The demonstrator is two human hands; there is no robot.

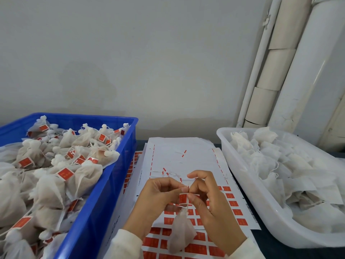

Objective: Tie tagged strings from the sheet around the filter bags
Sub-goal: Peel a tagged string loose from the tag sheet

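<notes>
A white filter bag (180, 233) hangs by its gathered neck below my two hands, over the sheet. My left hand (156, 200) and my right hand (211, 202) meet fingertip to fingertip above it, both pinching a thin white string with a red tag (183, 198) at the bag's neck. The white sheet (186, 157) lies flat on the table between two bins; red tags (235, 208) fill its near part, and its far part is stripped, with a few loose strings.
A blue crate (104, 193) on the left is piled with tied, red-tagged bags. A white tub (248, 186) on the right holds untied filter bags. A grey wall stands behind, with white pipes (276, 68) at the right.
</notes>
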